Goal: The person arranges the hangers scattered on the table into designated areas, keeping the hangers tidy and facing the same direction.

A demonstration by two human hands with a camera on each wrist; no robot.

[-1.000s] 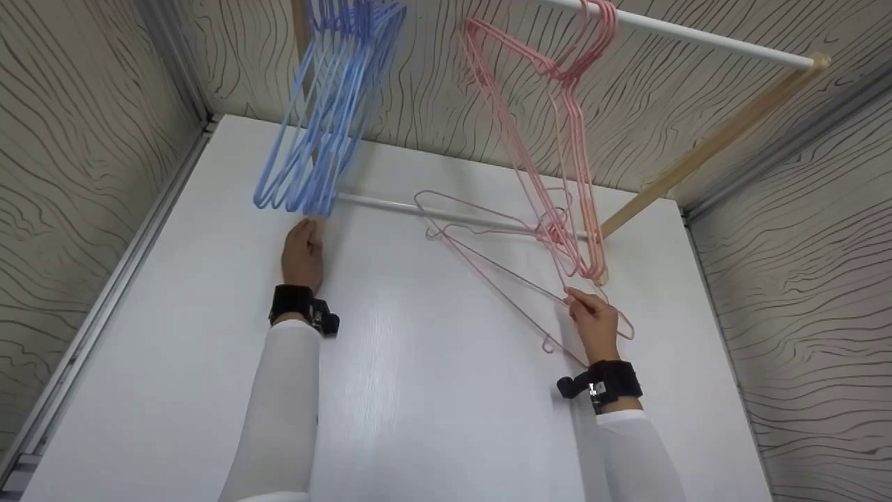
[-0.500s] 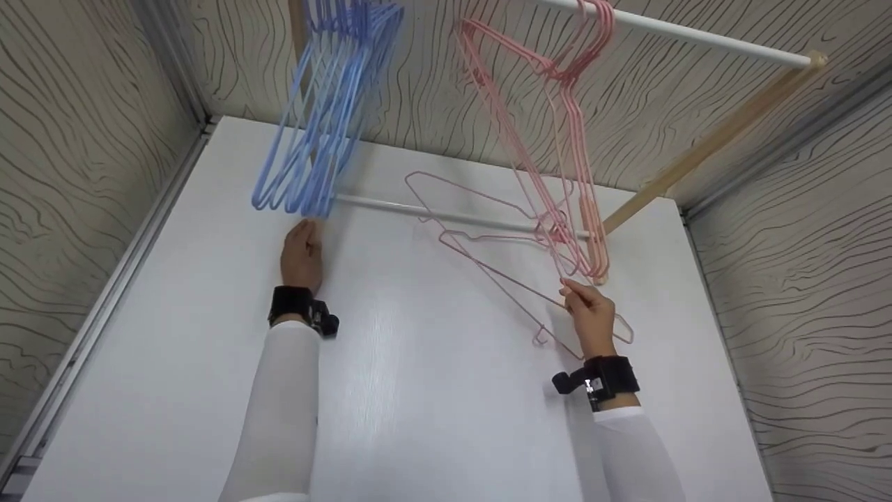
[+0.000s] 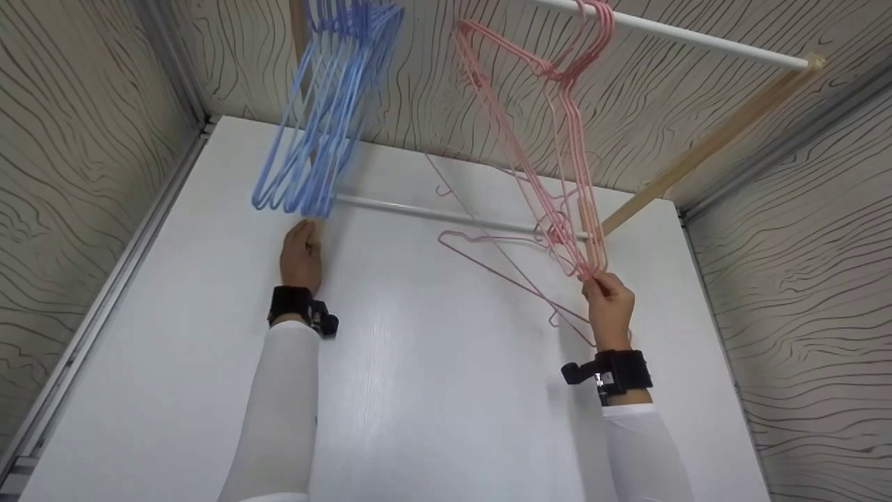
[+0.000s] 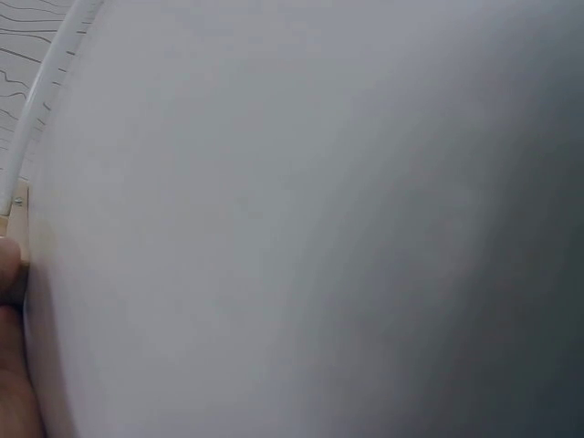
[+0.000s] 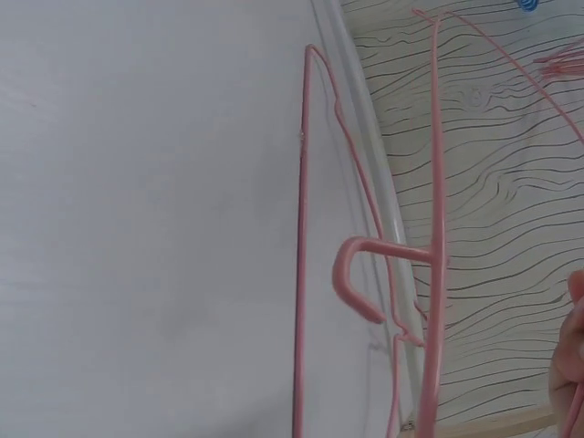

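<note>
My left hand [image 3: 302, 258] grips the wooden foot of the clothes rack, below several hanging blue hangers [image 3: 300, 160]; in the left wrist view its fingers [image 4: 9, 269] lie against the wooden piece. My right hand [image 3: 610, 307] pinches a pink hanger by one corner, lifted off the board and turned nearly edge-on. Up close in the right wrist view, this held hanger [image 5: 436, 182] shows a small hook on its bar. Beneath it, another pink hanger [image 3: 488, 270] lies flat on the white board. Several pink hangers [image 3: 575, 132] hang just above my right hand.
The rack has a white upper rod [image 3: 711, 38], a lower white rod [image 3: 418, 209] and a slanted wooden post [image 3: 711, 150] at right. It stands on a white board [image 3: 446, 390], between patterned walls [image 3: 801, 279].
My right hand has moved slightly right and up. The pink hanger in it has risen off the lying one and turned edge-on. My left hand has stayed in place.
</note>
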